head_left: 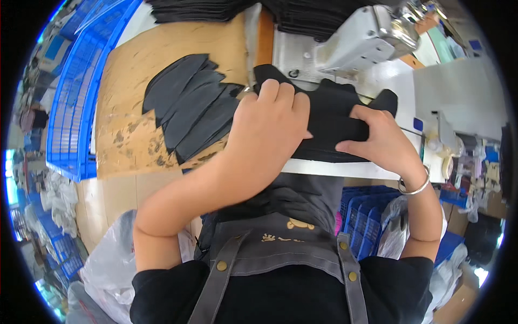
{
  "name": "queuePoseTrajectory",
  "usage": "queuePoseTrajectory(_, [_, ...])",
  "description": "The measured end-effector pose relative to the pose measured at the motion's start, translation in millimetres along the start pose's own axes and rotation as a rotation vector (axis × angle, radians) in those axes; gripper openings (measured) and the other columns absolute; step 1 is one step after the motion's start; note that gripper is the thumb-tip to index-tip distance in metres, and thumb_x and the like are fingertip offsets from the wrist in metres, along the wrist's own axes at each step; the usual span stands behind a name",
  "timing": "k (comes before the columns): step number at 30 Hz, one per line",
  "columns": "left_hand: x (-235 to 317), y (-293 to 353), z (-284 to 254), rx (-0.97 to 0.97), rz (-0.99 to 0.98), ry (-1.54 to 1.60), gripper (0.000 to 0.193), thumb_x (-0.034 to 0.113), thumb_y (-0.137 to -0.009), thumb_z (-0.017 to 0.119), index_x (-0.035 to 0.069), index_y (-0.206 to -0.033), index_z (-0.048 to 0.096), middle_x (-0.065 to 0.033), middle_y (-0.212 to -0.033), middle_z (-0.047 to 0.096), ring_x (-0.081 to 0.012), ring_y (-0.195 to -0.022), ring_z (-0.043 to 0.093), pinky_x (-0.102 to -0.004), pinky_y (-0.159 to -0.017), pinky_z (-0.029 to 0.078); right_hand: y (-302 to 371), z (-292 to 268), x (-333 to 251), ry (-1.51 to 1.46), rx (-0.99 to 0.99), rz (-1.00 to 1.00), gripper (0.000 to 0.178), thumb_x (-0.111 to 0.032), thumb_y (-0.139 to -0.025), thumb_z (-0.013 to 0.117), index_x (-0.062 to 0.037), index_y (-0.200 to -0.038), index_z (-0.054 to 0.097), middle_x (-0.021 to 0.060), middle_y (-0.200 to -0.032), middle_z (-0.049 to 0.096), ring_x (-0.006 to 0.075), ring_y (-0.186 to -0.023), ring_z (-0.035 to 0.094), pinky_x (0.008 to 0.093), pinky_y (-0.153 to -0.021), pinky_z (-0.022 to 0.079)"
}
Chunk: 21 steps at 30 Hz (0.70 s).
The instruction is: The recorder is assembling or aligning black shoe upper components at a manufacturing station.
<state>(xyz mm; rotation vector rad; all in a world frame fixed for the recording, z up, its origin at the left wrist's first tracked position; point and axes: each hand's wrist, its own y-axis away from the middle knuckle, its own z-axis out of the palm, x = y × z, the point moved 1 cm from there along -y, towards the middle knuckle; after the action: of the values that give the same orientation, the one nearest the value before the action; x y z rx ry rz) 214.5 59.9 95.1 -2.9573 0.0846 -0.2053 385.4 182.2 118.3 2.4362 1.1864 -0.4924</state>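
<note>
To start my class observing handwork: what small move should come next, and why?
Perhaps smooth the black cloth with the right hand: it looks ridged, that hand is spread at its right side, and the left hand is at its left end.

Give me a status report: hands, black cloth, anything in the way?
Left hand curled over black cloth, right hand at its right; grip unclear. Cloth on white table. Sewing machine close beyond, dark pieces to the left.
</note>
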Motion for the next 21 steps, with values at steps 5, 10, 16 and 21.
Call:
queuePoseTrajectory(5, [30.5, 8.7, 30.8, 0.145, 0.252, 0.264, 0.079, 0.033, -0.071, 0.071, -0.001, -0.136, 0.042, -0.0171, -0.143, 0.040, -0.0314, -0.134, 0.037, -0.0438, -0.109, 0.030, -3.3, 7.5, 13.7, -0.025, 0.093, -0.196, 0.036, -0.021, -0.071, 0.078, 0.0040, -0.084, 0.056, 0.0208, -0.067, 0.058, 0.0365, -0.062, 0.057, 0.0385, -0.058, 0.044])
queuePoseTrajectory(10, [34.1, 11.7, 48.9, 0.105, 0.218, 0.117, 0.092, 0.042, -0.069, 0.071, 0.001, -0.143, 0.034, -0.0137, -0.150, 0.033, -0.0272, -0.138, 0.032, -0.0413, -0.112, 0.025, 11.9, -15.2, 39.7, -0.384, -0.057, 0.163, 0.019, -0.013, -0.084, 0.070, 0.0002, -0.079, 0.056, 0.0021, -0.062, 0.055, 0.0052, -0.058, 0.051, 0.0235, -0.051, 0.040])
queuePoseTrajectory(16, [35.4, 8.4, 44.9, 0.109, 0.250, 0.118, 0.087, 0.036, -0.066, 0.075, 0.017, -0.143, 0.040, -0.0139, -0.148, 0.035, -0.0283, -0.135, 0.036, -0.0430, -0.109, 0.030, 21.7, -16.0, 53.8, -0.337, 0.002, 0.124, 0.019, -0.014, -0.081, 0.072, 0.0003, -0.078, 0.060, 0.0055, -0.065, 0.059, 0.0112, -0.060, 0.055, 0.0261, -0.055, 0.044])
queuePoseTrajectory(21, [37.7, 7.9, 42.7, 0.106, 0.246, 0.125, 0.085, 0.031, -0.062, 0.077, 0.026, -0.141, 0.044, -0.0142, -0.146, 0.037, -0.0295, -0.132, 0.038, -0.0441, -0.106, 0.033, 21.6, -15.6, 52.4, -0.308, 0.002, 0.092, 0.017, -0.011, -0.080, 0.073, 0.0000, -0.077, 0.060, 0.0009, -0.062, 0.056, 0.0069, -0.057, 0.049, 0.0238, -0.052, 0.039])
